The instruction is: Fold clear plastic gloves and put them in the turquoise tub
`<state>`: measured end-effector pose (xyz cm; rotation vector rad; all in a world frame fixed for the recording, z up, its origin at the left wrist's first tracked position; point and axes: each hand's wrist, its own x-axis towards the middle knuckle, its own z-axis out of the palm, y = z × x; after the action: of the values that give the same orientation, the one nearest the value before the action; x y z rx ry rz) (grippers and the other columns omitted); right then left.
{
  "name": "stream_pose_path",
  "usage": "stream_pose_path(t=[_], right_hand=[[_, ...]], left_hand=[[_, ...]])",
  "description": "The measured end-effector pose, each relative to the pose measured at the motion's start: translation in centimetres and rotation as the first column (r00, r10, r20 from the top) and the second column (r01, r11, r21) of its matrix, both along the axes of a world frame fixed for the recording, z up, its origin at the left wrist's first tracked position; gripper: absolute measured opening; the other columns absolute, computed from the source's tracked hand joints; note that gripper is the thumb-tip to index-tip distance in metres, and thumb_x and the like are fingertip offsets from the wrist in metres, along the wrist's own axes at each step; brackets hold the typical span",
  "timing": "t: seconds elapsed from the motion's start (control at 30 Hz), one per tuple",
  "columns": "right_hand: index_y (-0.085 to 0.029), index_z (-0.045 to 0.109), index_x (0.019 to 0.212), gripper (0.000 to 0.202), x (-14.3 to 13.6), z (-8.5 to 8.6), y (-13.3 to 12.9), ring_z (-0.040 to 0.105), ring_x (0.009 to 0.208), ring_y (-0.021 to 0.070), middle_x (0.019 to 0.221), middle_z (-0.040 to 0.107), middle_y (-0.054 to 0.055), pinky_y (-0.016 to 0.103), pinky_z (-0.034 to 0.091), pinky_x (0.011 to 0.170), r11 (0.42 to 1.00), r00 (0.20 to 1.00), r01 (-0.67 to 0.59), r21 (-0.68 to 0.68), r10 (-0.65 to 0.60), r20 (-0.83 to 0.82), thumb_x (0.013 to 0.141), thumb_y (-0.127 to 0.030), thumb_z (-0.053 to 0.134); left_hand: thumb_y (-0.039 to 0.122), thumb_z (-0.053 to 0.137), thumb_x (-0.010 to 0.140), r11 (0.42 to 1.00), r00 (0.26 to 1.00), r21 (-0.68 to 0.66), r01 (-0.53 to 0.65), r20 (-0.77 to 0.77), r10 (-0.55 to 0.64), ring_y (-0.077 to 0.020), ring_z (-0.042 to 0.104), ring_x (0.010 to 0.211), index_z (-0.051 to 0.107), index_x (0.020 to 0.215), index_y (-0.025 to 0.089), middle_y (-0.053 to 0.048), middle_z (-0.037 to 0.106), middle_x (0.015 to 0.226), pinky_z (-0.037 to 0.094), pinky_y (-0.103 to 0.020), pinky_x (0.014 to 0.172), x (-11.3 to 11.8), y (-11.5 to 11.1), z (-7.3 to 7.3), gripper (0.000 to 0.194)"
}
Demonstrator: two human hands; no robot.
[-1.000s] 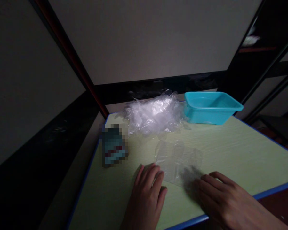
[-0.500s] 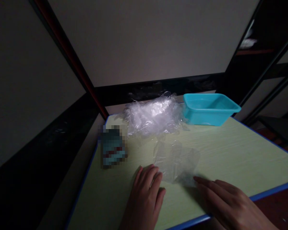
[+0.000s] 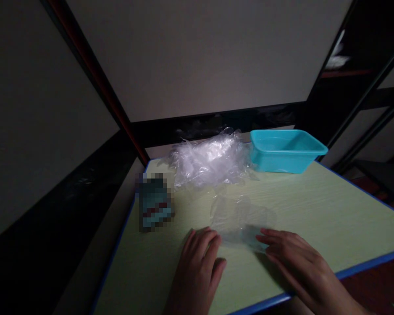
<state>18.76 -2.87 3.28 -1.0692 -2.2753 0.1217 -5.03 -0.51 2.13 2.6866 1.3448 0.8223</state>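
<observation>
A thin, clear plastic disposable glove (image 3: pixel 239 214) lies flattened on the table in front of me, its near edge creased. My left hand (image 3: pixel 198 262) rests palm down at the glove's near left corner, fingers stretched out, the fingertips touching or almost touching the plastic. At the near right corner my right hand (image 3: pixel 293 258) has the glove's edge between thumb and fingers; the exact contact is partly hidden under the fingers. Beyond the glove sits a crumpled heap of similar clear plastic gloves (image 3: pixel 210 159).
A turquoise plastic basin (image 3: pixel 282 162) stands at the back right, beside the heap. Toward the left edge lies a dark, pixelated item (image 3: pixel 156 203). The pale table (image 3: pixel 331 214) has a blue rim and meets a panelled wall (image 3: pixel 210 57) behind.
My right hand has shifted slightly left and away from me, its fingers now over the glove's corner. The glove's near edge has moved up with it. My left hand stays put.
</observation>
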Motion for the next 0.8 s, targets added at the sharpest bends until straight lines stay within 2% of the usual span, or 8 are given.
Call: stream_pose_path(t=[0.1,0.23,0.37,0.47,0.57,0.7,0.8], right_hand=[[-0.018,0.053,0.110,0.024,-0.3,0.4,0.1,0.063,0.092,0.0166,0.098,0.066,0.007,0.029,0.054,0.076,0.998,0.998,-0.005,-0.067,0.000,-0.069,0.090,-0.014,0.040],[-0.020,0.053,0.107,0.022,-0.5,0.7,0.2,0.065,0.079,0.0143,0.089,0.067,0.005,0.024,0.053,0.066,0.988,0.991,-0.021,-0.155,0.000,-0.137,0.092,-0.015,0.037],[-0.022,0.053,0.103,0.018,-0.1,0.9,0.1,0.065,0.073,0.0131,0.085,0.067,0.002,0.021,0.052,0.060,0.975,0.982,0.004,-0.221,-0.046,-0.186,0.092,-0.018,0.040],[-0.022,0.055,0.096,0.013,0.1,1.4,-0.1,0.065,0.067,0.0128,0.079,0.067,0.001,0.019,0.051,0.054,0.971,0.969,0.031,-0.239,-0.088,-0.231,0.091,-0.019,0.043],[-0.021,0.058,0.087,0.014,0.0,2.6,-0.2,0.064,0.060,0.0125,0.071,0.066,0.000,0.019,0.050,0.050,0.974,0.943,0.056,-0.218,-0.124,-0.310,0.090,-0.020,0.044],[-0.021,0.061,0.079,0.017,-0.3,4.5,-0.2,0.064,0.058,0.0137,0.066,0.067,0.002,0.018,0.050,0.046,0.968,0.905,0.058,-0.243,-0.154,-0.396,0.088,-0.024,0.047],[-0.021,0.062,0.076,0.016,-0.4,5.3,0.0,0.063,0.052,0.0129,0.062,0.066,0.001,0.017,0.048,0.041,0.950,0.868,0.028,-0.311,-0.177,-0.463,0.087,-0.027,0.051]], left_hand=[[0.005,0.048,0.077,1.000,1.000,0.014,-0.009,0.009,0.009,-0.0237,0.060,0.096,0.055,0.103,0.018,-0.006,0.063,0.101,0.047,-0.049,0.089,0.2,0.1,0.2,0.030],[0.002,0.045,0.078,0.999,0.997,0.008,-0.047,0.057,0.047,-0.0224,0.062,0.091,0.058,0.082,0.020,-0.004,0.064,0.094,0.046,-0.048,0.089,0.6,0.4,0.5,0.022],[0.005,0.045,0.080,0.997,0.963,-0.057,-0.042,0.265,0.056,-0.0213,0.061,0.094,0.056,0.075,0.021,-0.005,0.064,0.096,0.048,-0.041,0.086,0.4,0.2,0.6,0.020],[0.011,0.047,0.082,0.975,0.886,-0.221,-0.022,0.447,0.122,-0.0188,0.061,0.096,0.055,0.077,0.021,-0.004,0.065,0.098,0.049,-0.033,0.084,0.0,-0.3,1.1,0.014],[0.020,0.049,0.084,0.935,0.799,-0.354,-0.037,0.552,0.240,-0.0184,0.063,0.091,0.059,0.083,0.022,-0.002,0.068,0.093,0.049,-0.030,0.081,0.2,-1.0,2.3,0.011],[0.026,0.049,0.083,0.890,0.648,-0.455,-0.002,0.677,0.348,-0.0150,0.064,0.062,0.059,0.077,0.021,0.001,0.067,0.068,0.050,-0.024,0.060,1.4,-1.6,4.6,0.012],[0.028,0.049,0.083,0.859,0.550,-0.511,0.016,0.722,0.419,-0.0108,0.056,0.040,0.053,0.074,0.021,0.006,0.058,0.051,0.045,-0.019,0.045,2.2,-1.7,6.0,0.012]])
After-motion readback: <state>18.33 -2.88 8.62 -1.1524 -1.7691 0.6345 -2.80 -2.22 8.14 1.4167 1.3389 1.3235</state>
